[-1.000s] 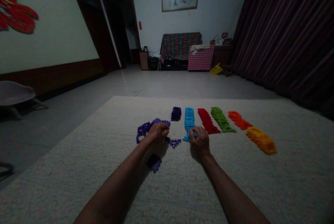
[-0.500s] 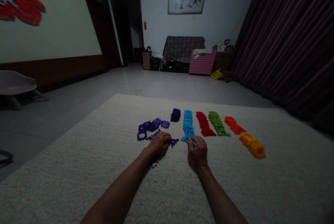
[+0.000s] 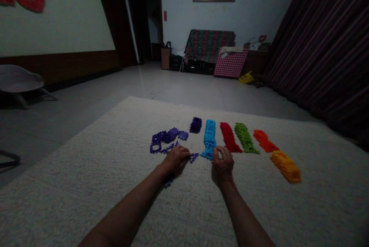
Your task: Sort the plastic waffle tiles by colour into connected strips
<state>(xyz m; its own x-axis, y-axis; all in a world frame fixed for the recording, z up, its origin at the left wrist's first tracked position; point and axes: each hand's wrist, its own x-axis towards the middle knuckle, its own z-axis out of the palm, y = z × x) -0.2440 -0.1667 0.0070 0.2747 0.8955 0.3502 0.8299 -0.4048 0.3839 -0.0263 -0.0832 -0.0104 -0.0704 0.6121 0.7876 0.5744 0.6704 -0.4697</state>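
On the pale rug (image 3: pixel 86 185) lie rows of toothed plastic pieces sorted by colour. My left hand (image 3: pixel 176 159) is curled, knuckles up, over loose purple pieces (image 3: pixel 167 140), its fingertips at one small purple piece (image 3: pixel 193 157). Another purple piece (image 3: pixel 168 181) shows under my left wrist. My right hand (image 3: pixel 223 163) is closed at the near end of the blue row (image 3: pixel 209 138), fingers touching it. What either hand grips is hidden by the fingers.
Past the blue row lie a small purple stack (image 3: pixel 196 125), then red (image 3: pixel 230 137), green (image 3: pixel 246 138), orange (image 3: pixel 265 141) and yellow (image 3: pixel 286 166) rows. A dark curtain (image 3: pixel 323 51) hangs on the right, a low seat (image 3: pixel 20 80) at the left, covered furniture (image 3: pixel 210 49) by the far wall.
My left hand has come back from the purple pile toward me and now covers the single purple piece. My right hand stays at the near end of the blue row. The view has tilted down.
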